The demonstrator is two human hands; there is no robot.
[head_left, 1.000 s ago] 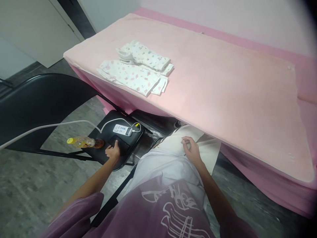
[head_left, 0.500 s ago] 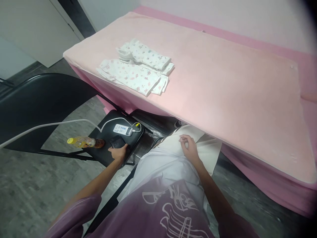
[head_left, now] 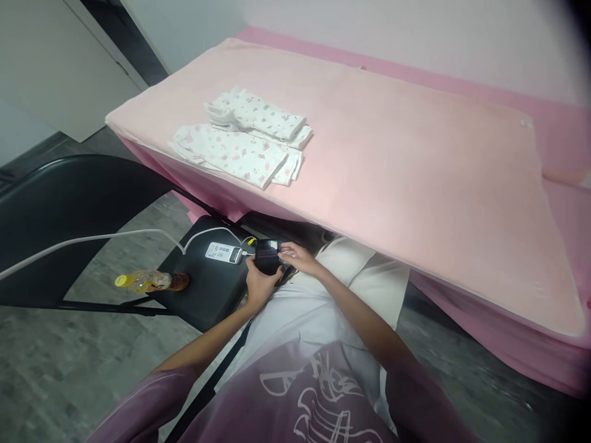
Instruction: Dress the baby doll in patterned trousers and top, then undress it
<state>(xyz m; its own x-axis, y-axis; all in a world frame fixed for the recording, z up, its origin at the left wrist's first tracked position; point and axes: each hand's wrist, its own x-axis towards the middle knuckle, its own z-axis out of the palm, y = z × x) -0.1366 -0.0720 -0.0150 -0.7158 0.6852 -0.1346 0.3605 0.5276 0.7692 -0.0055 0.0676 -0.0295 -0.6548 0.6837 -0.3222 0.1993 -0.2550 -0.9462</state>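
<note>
A dark phone [head_left: 266, 257] is held over the right edge of the chair seat, near my lap. My left hand [head_left: 261, 282] grips its lower left side, with the thumb along the edge. From the right, my right hand [head_left: 299, 257] reaches to the phone's right side, its fingers bent against it; a small pale item shows at those fingers, too small to make out. Just left of the phone, a white device with a cable [head_left: 223, 252] lies on the black chair seat [head_left: 205, 301]. A yellow-capped bottle [head_left: 152, 282] lies on its side there.
Two piles of folded white printed cloth [head_left: 235, 154] lie on the left part of the pink-covered table [head_left: 415, 178]. A black chair back [head_left: 78, 227] stands at the left, crossed by a white cable [head_left: 115, 234]. Another person's arm [head_left: 566, 177] shows at the far right edge.
My left hand has lifted the phone from the chair seat and brought it right, towards my lap. My right hand has moved left from my lap to the phone.
</note>
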